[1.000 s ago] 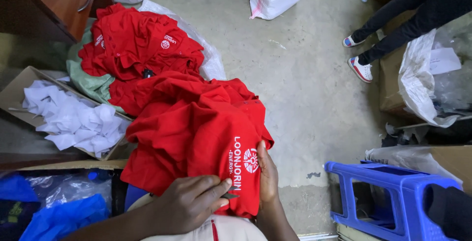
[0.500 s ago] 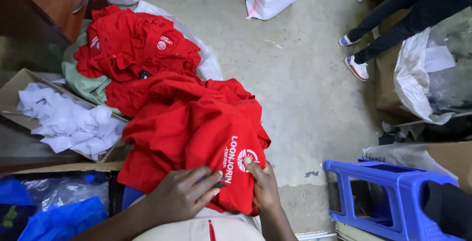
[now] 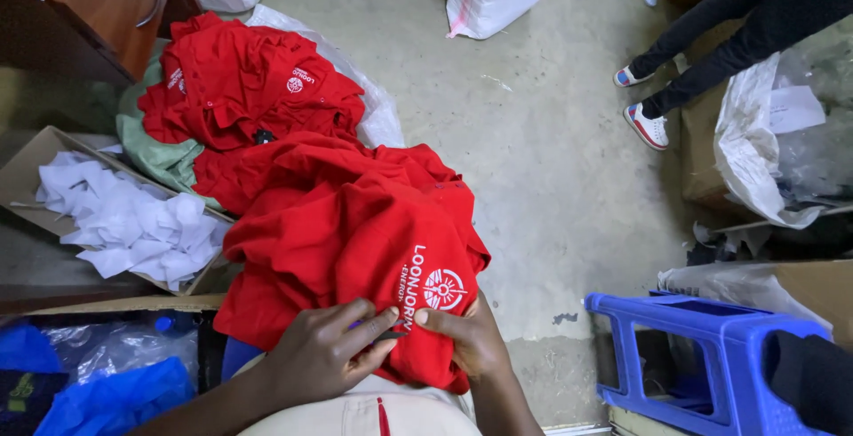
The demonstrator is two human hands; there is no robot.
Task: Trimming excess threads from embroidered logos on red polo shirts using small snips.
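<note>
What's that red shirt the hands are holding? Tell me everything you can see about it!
The red shirt looks like soft knit cloth, crumpled and folded over the person's lap. It has a round white emblem with white lettering beside it, near its lower edge. The left hand and the right hand pinch the cloth just below that emblem, and something small and dark shows between their fingertips. Its far side lies against more red garments piled behind it.

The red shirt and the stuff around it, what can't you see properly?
Head view:
- Small dark thing pinched by the left hand and right hand: too small to name.
- Red shirt: its lower edge is hidden by the hands.
- Person standing nearby: cut off by the top edge; only legs and shoes show.
- Blue plastic stool: cut off at the bottom.
</note>
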